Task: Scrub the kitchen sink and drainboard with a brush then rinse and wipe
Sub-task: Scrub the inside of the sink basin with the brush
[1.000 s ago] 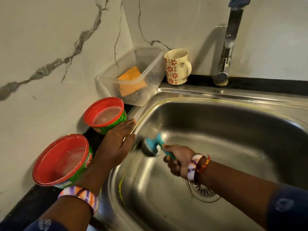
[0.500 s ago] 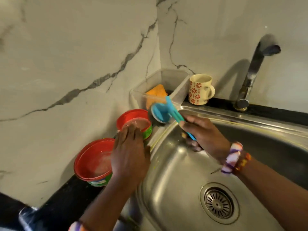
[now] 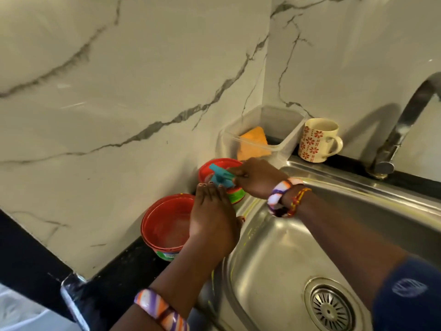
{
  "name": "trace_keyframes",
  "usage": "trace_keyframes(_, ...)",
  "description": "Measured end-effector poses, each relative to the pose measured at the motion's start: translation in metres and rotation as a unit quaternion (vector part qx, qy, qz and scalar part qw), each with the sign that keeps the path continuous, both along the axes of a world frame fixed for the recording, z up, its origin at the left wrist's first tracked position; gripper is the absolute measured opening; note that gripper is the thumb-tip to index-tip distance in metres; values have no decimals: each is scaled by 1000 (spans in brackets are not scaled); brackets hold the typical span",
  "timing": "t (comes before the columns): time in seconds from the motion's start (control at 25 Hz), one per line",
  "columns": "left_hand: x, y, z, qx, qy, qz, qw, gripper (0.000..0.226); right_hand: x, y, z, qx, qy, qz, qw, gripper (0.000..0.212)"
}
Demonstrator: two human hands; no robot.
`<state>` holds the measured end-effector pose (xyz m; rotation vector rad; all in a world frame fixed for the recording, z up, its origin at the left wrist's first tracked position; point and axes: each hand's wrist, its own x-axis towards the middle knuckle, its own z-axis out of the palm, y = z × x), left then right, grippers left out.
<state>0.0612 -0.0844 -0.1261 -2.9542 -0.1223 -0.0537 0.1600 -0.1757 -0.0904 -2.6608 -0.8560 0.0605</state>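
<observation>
Head view: right hand (image 3: 255,179) dips brush (image 3: 220,179) into red tub (image 3: 214,164) beside sink (image 3: 298,235).
Fingers pinch the stiff, light, probably slippery handle; left hand (image 3: 212,220) rests flat, fingers together.

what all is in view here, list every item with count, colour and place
sink: 1, steel, lower right
drain strainer: 1, steel, sink floor
tap: 1, steel, on the ledge behind the sink
mug: 1, cream with red flowers, ledge left of the tap
clear container: 1, transparent, in the corner
sponge: 1, orange, inside the clear container
tubs: 2, red and green, on the black counter left of the sink
brush: 1, teal, over the far tub
bracelets: patterned, both wrists
left hand: 1, fingers straight, against the far tub
right hand: 1, grips the brush
</observation>
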Motion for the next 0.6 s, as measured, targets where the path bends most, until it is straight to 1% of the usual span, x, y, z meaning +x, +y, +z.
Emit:
trace_keyframes(0.08,1,-1,0,-3,4,-7,1000,79,7,0,-1,6,11,-41,999,37)
trace_keyframes(0.16,1,-3,0,1,2,0,1000,79,8,9,-5,51,15,-48,997,35)
trace_keyframes(0.24,-1,-4,-1,22,4,12,1000,78,0,6,-4,135,39,-48,989,33)
trace_keyframes(0.28,-3,-5,-2,27,2,17,999,76,-6,-5,0,201,64,-57,976,33)
trace_keyframes(0.32,-6,-6,-3,20,-9,16,1000,73,-14,-23,4,277,93,-70,954,33)
trace_keyframes(0.36,-10,-7,-4,8,-31,2,999,68,-26,-42,6,366,135,-98,916,32)
trace_keyframes(0.4,-16,-8,-4,-3,-58,-14,998,63,-40,-61,5,448,199,-134,862,29)
trace_keyframes(0.44,-25,-9,-5,-20,-86,-36,995,60,-56,-78,-1,508,274,-170,799,23)
trace_keyframes(0.48,-36,-10,-7,-33,-118,-68,990,57,-75,-91,-11,543,350,-199,737,16)
trace_keyframes(0.52,-50,-12,-11,-59,-142,-88,984,54,-94,-101,-24,551,426,-226,681,9)
trace_keyframes(0.56,-65,-12,-19,-87,-157,-97,979,50,-115,-106,-39,536,503,-248,631,9)
trace_keyframes(0.6,-80,-12,-24,-115,-169,-98,974,47,-134,-108,-54,515,574,-262,581,13)
